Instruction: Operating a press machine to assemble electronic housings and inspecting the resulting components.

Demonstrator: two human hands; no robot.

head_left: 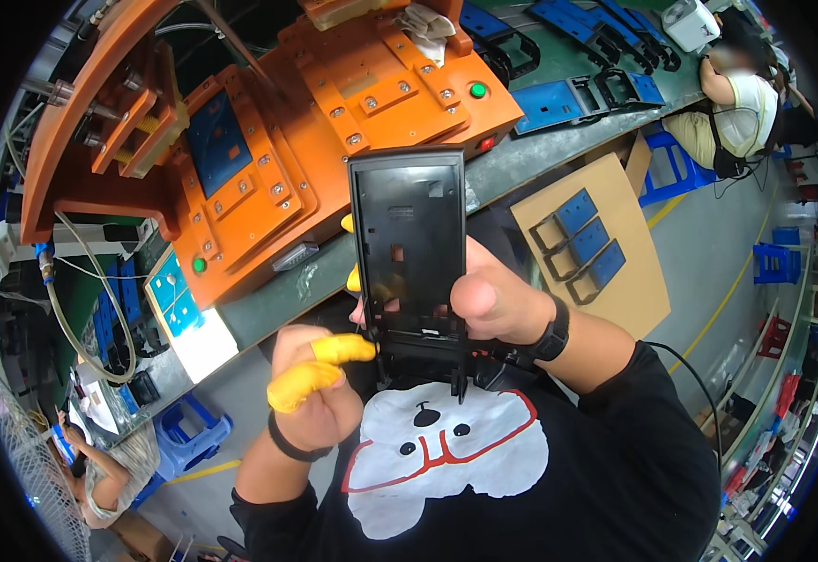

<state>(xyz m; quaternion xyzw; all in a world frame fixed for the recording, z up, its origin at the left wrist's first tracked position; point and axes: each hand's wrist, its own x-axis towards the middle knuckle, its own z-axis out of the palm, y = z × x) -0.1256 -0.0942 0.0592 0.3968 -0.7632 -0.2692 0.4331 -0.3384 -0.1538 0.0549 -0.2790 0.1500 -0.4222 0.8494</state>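
I hold a black rectangular plastic housing [407,245] upright in front of my chest, its hollow inner side with small cut-outs facing me. My right hand [495,302] grips its right edge, thumb on the rim; yellow fingertips show behind the left edge. My left hand [319,384], with yellow finger cots on two fingers, touches the lower left corner of the housing, where a darker clip part [428,361] sits.
An orange press fixture [334,122] with green buttons stands on the bench behind the housing. Blue and black plastic parts [568,98] lie on the bench at the upper right. A cardboard sheet [606,281] carries three blue parts. Other people sit at the upper right and lower left.
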